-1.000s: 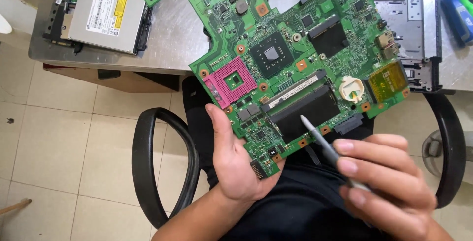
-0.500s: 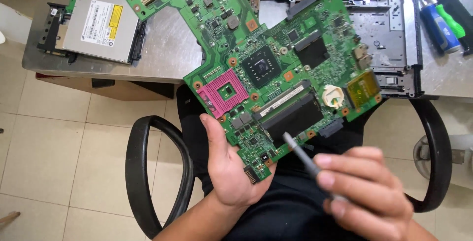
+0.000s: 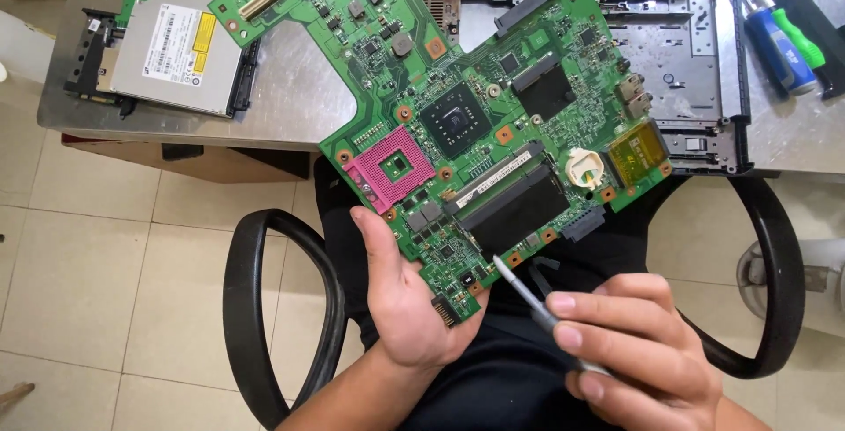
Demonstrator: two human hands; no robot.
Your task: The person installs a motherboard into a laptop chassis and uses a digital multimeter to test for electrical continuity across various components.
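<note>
Head view, looking down over the lap. The board (image 3: 458,132), a green laptop mainboard, was held tilted above the lap, its far end reaching over the tabletop (image 3: 299,101) edge. The left hand (image 3: 409,303) gripped the board's near corner: thumb lay on the top face just below the pink socket (image 3: 392,167), the other fingers curled underneath, mostly hidden. So the left fingers were clenched on the board.

The right hand (image 3: 638,347) sat near the board's near edge, to the right of the left hand. Its fingers were closed around a thin grey tool (image 3: 528,294), held like a pen. The tool's tip pointed up-left and sat at the board's lower edge, just below the long black slot (image 3: 515,211); I could not tell whether it touched.

On the board, a black square chip (image 3: 453,118) lay just beyond the socket, and a round white battery holder (image 3: 584,167) sat right of the slot.

Left of the board, an optical drive (image 3: 172,48) with a silver top lay flat on the tabletop. Beyond the board, to the right, a stripped metal chassis (image 3: 669,61) rested on the tabletop. Right of the chassis lay two screwdrivers (image 3: 783,44), one blue-handled, one green-handled, side by side.

Below the board, black chair armrests (image 3: 255,308) curved on either side of the lap over a tiled floor (image 3: 97,281).
</note>
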